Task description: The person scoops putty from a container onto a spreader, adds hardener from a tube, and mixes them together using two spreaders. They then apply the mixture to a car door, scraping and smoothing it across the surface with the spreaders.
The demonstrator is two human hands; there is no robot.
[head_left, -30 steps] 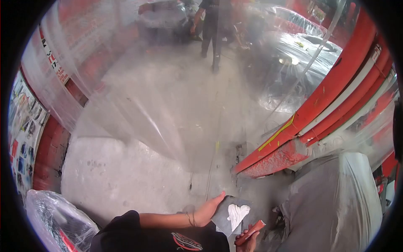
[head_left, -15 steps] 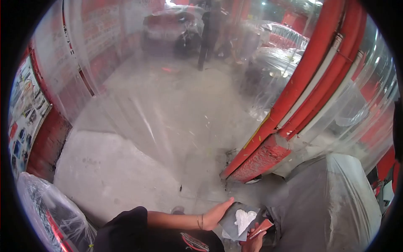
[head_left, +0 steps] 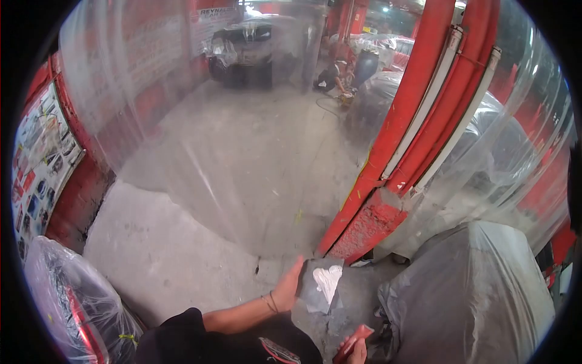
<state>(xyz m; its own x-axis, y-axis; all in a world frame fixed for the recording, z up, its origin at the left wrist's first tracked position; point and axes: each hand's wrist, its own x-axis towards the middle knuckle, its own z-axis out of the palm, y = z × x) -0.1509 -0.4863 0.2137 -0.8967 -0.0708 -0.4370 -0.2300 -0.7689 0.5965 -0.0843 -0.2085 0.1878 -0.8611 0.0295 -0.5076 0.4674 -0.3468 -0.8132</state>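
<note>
My left hand [head_left: 286,287] grips the left edge of a dark flat board [head_left: 310,293], its fingers mostly hidden beneath. On the board lies a smeared mound of white paste [head_left: 327,280]. Lower and to the right, my right hand [head_left: 358,352] is closed around a red tube [head_left: 353,341], which stays apart from the board. The tube's lower part is hidden by the hand and the frame's bottom edge.
A grey-covered bulky object [head_left: 467,291] stands close on my right. Behind it rises a red pillar with pipes [head_left: 397,139]. Hanging plastic sheeting [head_left: 200,139] spans ahead. A plastic-wrapped part [head_left: 79,303] is at lower left. Beyond the sheeting, a person crouches [head_left: 330,76] near parked cars.
The board with the paste has moved up and left in view. My right hand with the red tube has come away from the board, and the view has shifted.
</note>
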